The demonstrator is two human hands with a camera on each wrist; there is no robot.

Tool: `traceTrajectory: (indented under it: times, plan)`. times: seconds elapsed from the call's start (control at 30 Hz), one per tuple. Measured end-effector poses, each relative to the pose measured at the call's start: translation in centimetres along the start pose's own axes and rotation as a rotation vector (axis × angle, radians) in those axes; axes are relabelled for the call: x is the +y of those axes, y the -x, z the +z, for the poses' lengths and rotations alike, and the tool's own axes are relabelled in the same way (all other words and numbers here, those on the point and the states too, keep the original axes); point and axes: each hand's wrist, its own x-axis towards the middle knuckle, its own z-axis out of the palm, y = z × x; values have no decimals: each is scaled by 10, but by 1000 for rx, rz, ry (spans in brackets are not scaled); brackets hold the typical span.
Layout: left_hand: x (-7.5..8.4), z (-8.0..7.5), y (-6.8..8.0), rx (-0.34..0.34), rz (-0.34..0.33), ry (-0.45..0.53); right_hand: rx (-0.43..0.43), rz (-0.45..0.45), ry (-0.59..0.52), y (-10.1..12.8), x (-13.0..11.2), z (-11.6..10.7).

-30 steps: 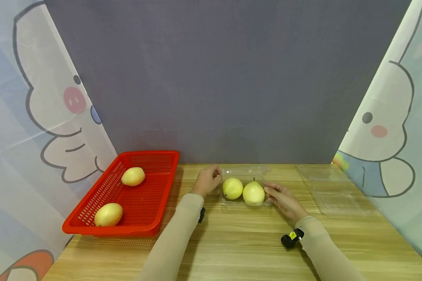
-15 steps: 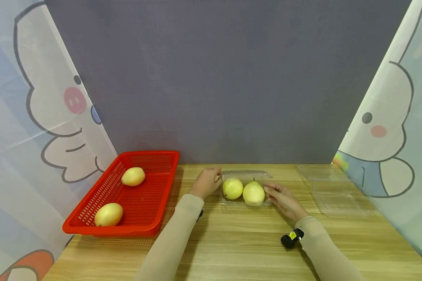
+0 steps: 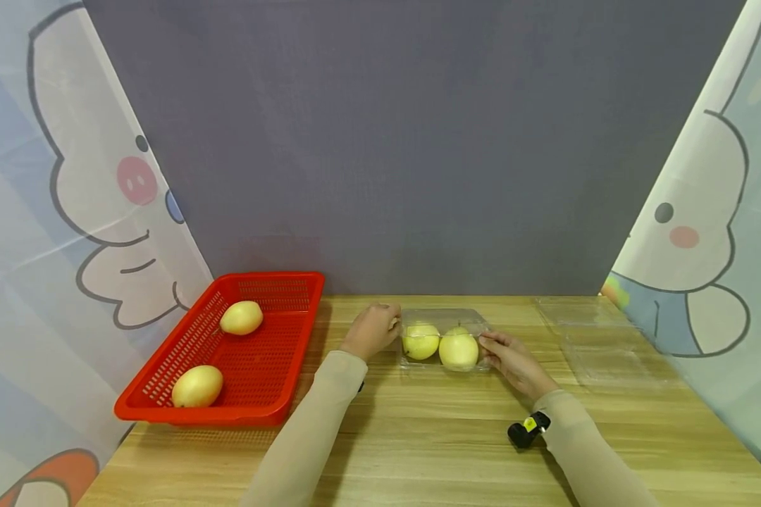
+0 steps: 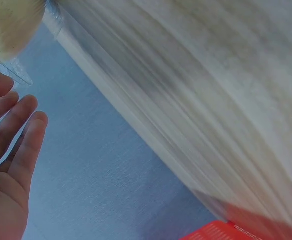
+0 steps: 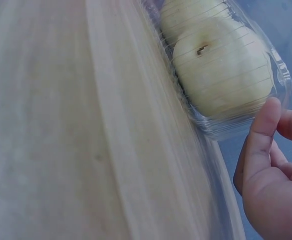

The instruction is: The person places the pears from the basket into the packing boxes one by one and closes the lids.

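In the head view, a clear plastic clamshell box [image 3: 412, 365] stands on the wooden table with two yellow pears inside, a left pear [image 3: 421, 345] and a right pear [image 3: 459, 352]. Its hinged lid [image 3: 440, 316] leans forward from the back, partly over the fruit. My left hand [image 3: 373, 331] is at the box's left end; in the left wrist view its thumb and forefinger pinch a plastic corner [image 4: 18, 75], the other fingers stretched out. At the opposite end my right hand [image 3: 515, 360] pinches the plastic edge between thumb and forefinger, clearest in the right wrist view.
A red plastic basket [image 3: 273, 417] on the left holds two more pears, a back pear [image 3: 242, 318] and a front pear [image 3: 197, 386]. Another clear plastic container [image 3: 609, 348] lies to the right. A grey panel [image 3: 380, 155] borders the table's back edge.
The lid has swung up from behind the box and forward over the pears. My left hand has shifted slightly; my right hand has stayed nearly still at the right end.
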Motion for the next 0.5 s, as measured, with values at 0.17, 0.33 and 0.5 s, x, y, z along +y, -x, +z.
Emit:
traceTrajectory:
  times: [0.17,0.33,0.5]
  plan:
    - [0,1,0,10,18,-19,-10,1,-18,0,1,-3]
    - [1,-1,0,23,42,-27,17,21,-21,2,-2,-5]
    - [1,-2,1,13,45,-42,-27,18,-40,7,-7,-9]
